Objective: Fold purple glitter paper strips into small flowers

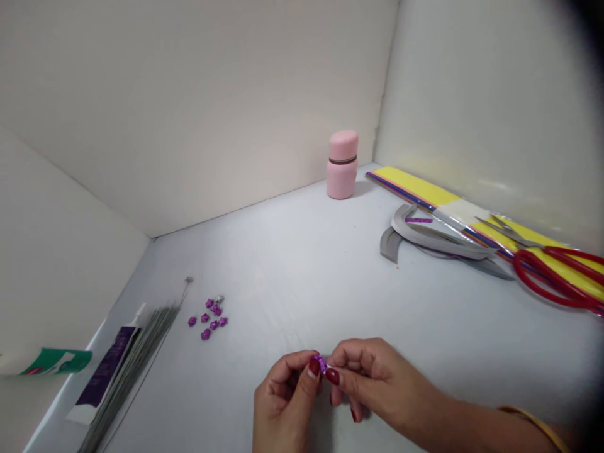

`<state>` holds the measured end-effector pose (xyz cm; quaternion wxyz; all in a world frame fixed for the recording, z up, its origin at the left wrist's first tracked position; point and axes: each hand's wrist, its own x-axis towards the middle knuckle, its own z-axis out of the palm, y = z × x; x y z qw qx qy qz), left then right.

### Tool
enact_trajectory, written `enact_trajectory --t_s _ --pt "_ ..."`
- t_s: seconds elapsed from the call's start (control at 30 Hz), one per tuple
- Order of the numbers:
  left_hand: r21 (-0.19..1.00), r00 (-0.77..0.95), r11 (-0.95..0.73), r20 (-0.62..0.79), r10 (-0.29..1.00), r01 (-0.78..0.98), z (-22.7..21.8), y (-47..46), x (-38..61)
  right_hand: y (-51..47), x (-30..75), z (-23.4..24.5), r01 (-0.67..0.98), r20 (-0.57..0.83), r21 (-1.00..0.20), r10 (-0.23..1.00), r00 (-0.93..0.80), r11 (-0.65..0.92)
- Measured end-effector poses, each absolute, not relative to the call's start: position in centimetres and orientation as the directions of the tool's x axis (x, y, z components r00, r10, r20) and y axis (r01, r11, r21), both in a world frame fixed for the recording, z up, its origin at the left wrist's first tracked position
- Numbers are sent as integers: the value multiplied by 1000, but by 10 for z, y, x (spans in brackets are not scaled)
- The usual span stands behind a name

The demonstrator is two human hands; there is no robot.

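As the L hand (283, 396) and R hand (372, 377) are working just above the bench (283, 264), the fingers (314, 368) are closing on a small purple glitter piece (321, 363), gripping it between both hands. More purple pieces (207, 318) are sitting left of the hands, near a bundle of thin stems (136, 358). Red scissors (552, 277) are lying across yellow paper strips (415, 189) on the right, w/ a pink bottle (342, 165) standing by the back wall.

no text can be read
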<state>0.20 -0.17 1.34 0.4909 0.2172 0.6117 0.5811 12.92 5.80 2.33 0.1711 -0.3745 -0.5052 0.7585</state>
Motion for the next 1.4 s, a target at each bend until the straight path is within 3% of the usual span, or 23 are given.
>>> enact_trajectory --t_s 0.27,1.03,1.23,1.4 --pt "868 -408 251 -434 803 -429 11 -1 5 59 130 21 115 -379 -904 646 -663 -412" --pt "916 -452 209 -355 818 -342 16 -3 8 58 131 24 66 -332 -915 652 -682 -398" --pt "895 -456 199 -382 804 -399 18 -4 11 60 132 24 97 -357 -906 619 -700 -412" --pt "968 -478 149 -229 848 -200 16 -6 9 60 132 21 86 -370 -893 612 -699 -441"
